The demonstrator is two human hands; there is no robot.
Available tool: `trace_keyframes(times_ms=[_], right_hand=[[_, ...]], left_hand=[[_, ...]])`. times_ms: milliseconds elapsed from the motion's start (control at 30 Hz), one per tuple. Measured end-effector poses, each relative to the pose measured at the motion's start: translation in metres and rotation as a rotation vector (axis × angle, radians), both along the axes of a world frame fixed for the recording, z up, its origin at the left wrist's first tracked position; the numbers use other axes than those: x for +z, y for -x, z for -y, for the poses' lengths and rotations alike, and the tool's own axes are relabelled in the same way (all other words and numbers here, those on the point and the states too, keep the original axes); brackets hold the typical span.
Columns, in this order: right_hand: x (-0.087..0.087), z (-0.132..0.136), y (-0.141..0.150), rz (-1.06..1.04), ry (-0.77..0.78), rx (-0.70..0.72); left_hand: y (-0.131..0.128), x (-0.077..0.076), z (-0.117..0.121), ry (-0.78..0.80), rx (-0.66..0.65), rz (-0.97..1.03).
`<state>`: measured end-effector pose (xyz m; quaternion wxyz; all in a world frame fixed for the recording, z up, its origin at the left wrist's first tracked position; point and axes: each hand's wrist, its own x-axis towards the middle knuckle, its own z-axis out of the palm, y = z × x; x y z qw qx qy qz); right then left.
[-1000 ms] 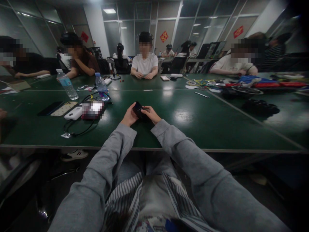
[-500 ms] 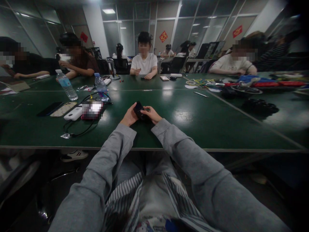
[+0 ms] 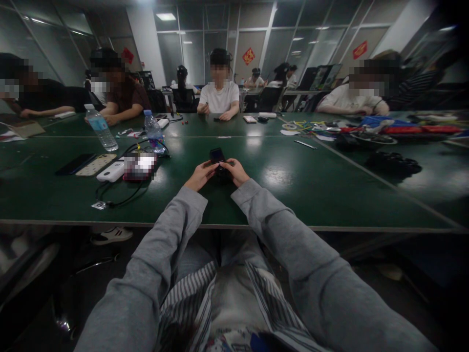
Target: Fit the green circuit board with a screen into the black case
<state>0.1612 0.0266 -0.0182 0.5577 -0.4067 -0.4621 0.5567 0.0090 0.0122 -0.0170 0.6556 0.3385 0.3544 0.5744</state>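
Just above the green table (image 3: 176, 200), a small black box-shaped object (image 3: 217, 155) is between my two hands. A dark flat panel stands up on its far side, and its lower part is mostly hidden by my fingers. My left hand (image 3: 201, 176) grips the left side, thumb pointing in toward the middle. From the right, my right hand (image 3: 236, 172) is closed on the same object with its thumb on the near face. The two thumbs almost meet. Grey sleeves cover both forearms.
To the left are a white power bank (image 3: 112, 171), a phone with a pixelated screen (image 3: 139, 167), a spotted phone case (image 3: 95, 165), a black cable and two water bottles (image 3: 102, 129). A pen (image 3: 305, 144) and tangled cables (image 3: 322, 126) lie right. People sit across the table.
The black object has turned from a tilt to facing me more squarely, and a panel now stands up from it. My left hand has shifted slightly right; both thumbs have come together.
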Motion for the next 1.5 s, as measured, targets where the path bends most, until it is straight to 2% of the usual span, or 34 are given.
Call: trace_keyframes(times_ms=[467, 600, 767, 900, 1033, 1367, 1500], right_hand=[[0.000, 0.002, -0.002, 0.005, -0.012, 0.037], [0.001, 0.002, -0.002, 0.040, -0.042, 0.031], [0.002, 0.005, 0.002, 0.017, -0.041, 0.062], [0.002, 0.009, 0.007, 0.031, -0.024, 0.129], [0.000, 0.010, 0.009, 0.056, -0.055, 0.176], [-0.005, 0.006, 0.013, 0.136, -0.015, 0.157], [-0.009, 0.003, 0.014, 0.263, -0.103, 0.147]], left_hand=[[0.003, -0.003, -0.007, -0.042, 0.016, -0.006], [0.001, -0.002, -0.005, -0.002, 0.021, 0.025], [0.003, 0.003, -0.002, 0.018, -0.086, 0.079], [0.007, 0.010, 0.003, 0.144, -0.139, 0.143], [0.008, 0.013, 0.008, 0.145, -0.208, 0.200], [0.011, 0.009, 0.007, 0.153, -0.156, 0.171], [0.011, 0.010, 0.007, 0.171, -0.130, 0.173]])
